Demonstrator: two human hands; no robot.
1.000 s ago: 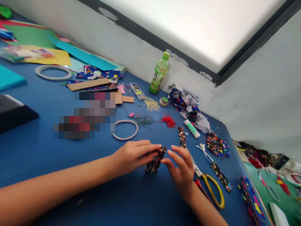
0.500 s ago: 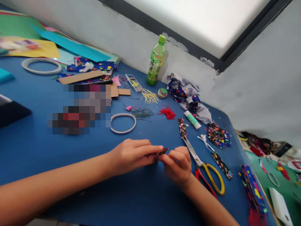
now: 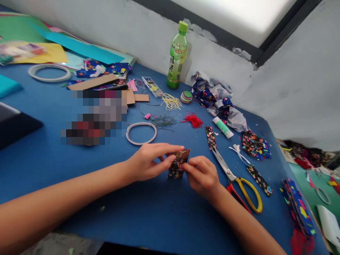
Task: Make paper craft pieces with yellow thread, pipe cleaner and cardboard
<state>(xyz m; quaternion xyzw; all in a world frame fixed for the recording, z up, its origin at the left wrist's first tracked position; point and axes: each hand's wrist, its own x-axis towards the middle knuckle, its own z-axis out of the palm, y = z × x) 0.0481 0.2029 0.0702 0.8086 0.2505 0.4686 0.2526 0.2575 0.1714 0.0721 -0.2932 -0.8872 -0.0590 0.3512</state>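
Between my two hands is a small piece of black floral fabric (image 3: pixel 175 170) with a brownish strip along its upper edge. My left hand (image 3: pixel 151 161) grips its upper left part between thumb and fingers. On its right side, the fingertips of my right hand (image 3: pixel 203 177) pinch the edge. Scissors (image 3: pixel 228 173) with one yellow and one red handle lie to the right of my right hand, their tips at a floral fabric strip (image 3: pixel 211 137). Farther right is another floral strip (image 3: pixel 259 179) with a white ribbon at its end.
A green tea bottle (image 3: pixel 177 58) stands by the wall. Around the blue table (image 3: pixel 127 216) lie a glue stick (image 3: pixel 222 127), red threads (image 3: pixel 193 120), a white ring (image 3: pixel 141 133), a tape roll (image 3: pixel 49 73), crumpled fabric (image 3: pixel 212 95) and cardboard strips (image 3: pixel 92 82). A patch at left is pixelated.
The fabric piece has turned so its floral face shows, where before it was seen nearly edge-on. Both hands have risen slightly in view, and the view has shifted a little.
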